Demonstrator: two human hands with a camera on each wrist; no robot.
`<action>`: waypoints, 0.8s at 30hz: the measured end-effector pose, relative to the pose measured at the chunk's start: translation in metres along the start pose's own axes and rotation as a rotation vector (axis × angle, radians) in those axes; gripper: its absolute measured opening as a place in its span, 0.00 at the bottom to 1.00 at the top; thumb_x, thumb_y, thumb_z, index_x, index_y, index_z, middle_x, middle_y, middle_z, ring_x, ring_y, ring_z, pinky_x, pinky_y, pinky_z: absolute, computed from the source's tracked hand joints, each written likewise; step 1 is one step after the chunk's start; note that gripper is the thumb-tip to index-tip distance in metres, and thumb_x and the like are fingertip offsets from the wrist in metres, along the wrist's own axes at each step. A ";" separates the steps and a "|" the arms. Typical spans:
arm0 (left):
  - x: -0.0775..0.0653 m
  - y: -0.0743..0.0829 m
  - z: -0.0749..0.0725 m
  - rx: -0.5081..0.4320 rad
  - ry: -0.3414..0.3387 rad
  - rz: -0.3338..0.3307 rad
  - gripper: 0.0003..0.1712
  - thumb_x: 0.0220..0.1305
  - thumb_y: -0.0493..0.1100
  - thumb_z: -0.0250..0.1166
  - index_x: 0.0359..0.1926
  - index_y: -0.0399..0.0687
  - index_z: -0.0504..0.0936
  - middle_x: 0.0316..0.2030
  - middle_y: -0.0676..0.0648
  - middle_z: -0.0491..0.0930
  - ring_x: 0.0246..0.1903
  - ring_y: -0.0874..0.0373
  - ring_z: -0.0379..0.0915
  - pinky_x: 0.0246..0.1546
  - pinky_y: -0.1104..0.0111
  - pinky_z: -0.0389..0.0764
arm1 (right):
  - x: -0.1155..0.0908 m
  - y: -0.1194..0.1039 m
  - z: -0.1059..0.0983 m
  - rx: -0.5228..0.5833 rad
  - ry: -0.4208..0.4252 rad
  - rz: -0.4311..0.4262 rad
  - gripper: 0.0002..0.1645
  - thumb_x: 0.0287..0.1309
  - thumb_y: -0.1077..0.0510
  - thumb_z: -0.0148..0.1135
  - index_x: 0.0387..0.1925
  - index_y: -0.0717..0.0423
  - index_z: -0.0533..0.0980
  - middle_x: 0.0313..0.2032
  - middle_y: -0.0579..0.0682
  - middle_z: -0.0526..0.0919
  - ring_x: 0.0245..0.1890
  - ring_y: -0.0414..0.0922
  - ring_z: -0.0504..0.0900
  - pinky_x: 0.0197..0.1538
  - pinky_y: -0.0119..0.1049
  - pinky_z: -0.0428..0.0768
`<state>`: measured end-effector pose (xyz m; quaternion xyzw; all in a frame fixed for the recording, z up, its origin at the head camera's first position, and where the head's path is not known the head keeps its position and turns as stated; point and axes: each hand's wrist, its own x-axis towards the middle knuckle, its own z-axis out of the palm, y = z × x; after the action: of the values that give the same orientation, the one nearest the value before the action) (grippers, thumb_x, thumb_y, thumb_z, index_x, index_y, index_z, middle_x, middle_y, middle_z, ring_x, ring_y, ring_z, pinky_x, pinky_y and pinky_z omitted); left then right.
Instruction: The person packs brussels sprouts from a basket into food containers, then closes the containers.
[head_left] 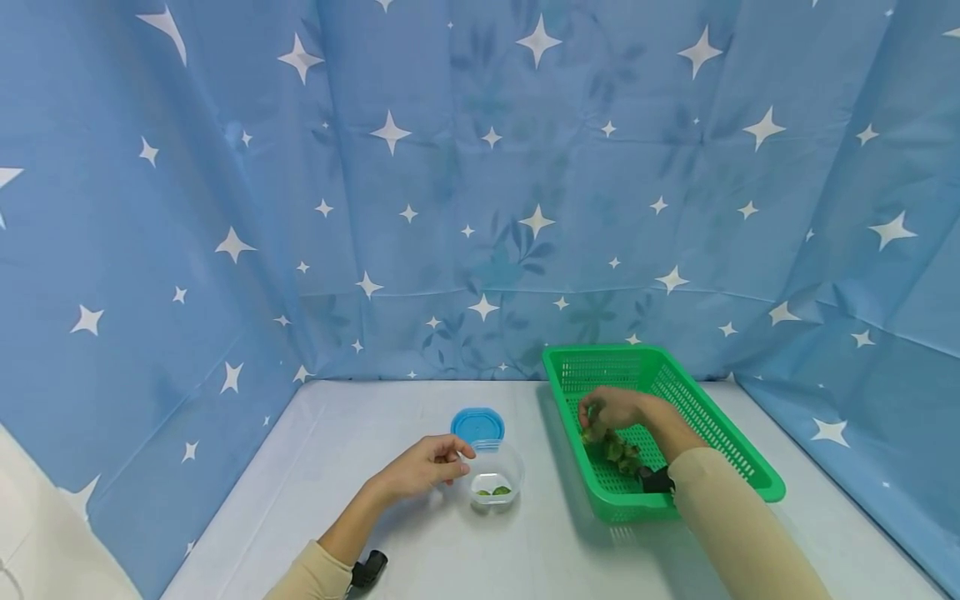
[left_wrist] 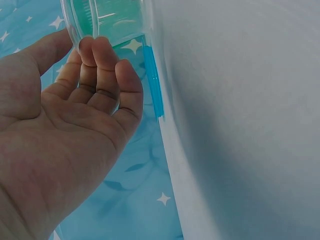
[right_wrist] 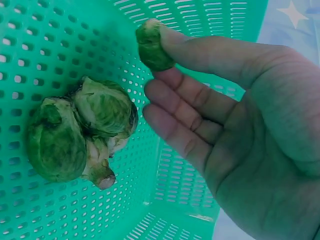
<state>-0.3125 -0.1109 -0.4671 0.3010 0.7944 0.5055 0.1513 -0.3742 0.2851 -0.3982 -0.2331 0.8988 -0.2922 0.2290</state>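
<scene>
In the right wrist view, my right hand (right_wrist: 235,110) pinches a small Brussels sprout (right_wrist: 154,46) between thumb and fingertips, inside the green basket (head_left: 757,475). Below it, several larger, browned Brussels sprouts (right_wrist: 57,140) lie clustered on the basket floor. To the left, my left hand (head_left: 423,467) holds the near-left rim of a clear plastic container (head_left: 512,467) between thumb and curled fingers. At the container's bottom sit small green sprouts (head_left: 501,492). A round blue lid (head_left: 477,425) lies flat on the table just behind the container.
The basket stands on the right of the white table (head_left: 360,417), its slotted walls rising around my right hand. A blue star-patterned curtain (head_left: 450,208) encloses the table at the back and sides. Black wrist straps (head_left: 367,571) show at both sleeves.
</scene>
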 end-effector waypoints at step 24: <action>-0.001 0.001 0.002 -0.003 0.009 -0.015 0.17 0.77 0.44 0.63 0.58 0.37 0.80 0.34 0.49 0.77 0.35 0.56 0.75 0.39 0.61 0.78 | 0.003 0.001 -0.008 0.103 0.172 -0.101 0.06 0.71 0.70 0.56 0.45 0.71 0.72 0.40 0.70 0.83 0.36 0.58 0.82 0.42 0.58 0.82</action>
<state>-0.3101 -0.1100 -0.4673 0.2925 0.7966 0.5067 0.1519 -0.3812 0.2875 -0.3939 -0.2401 0.8861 -0.3679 0.1475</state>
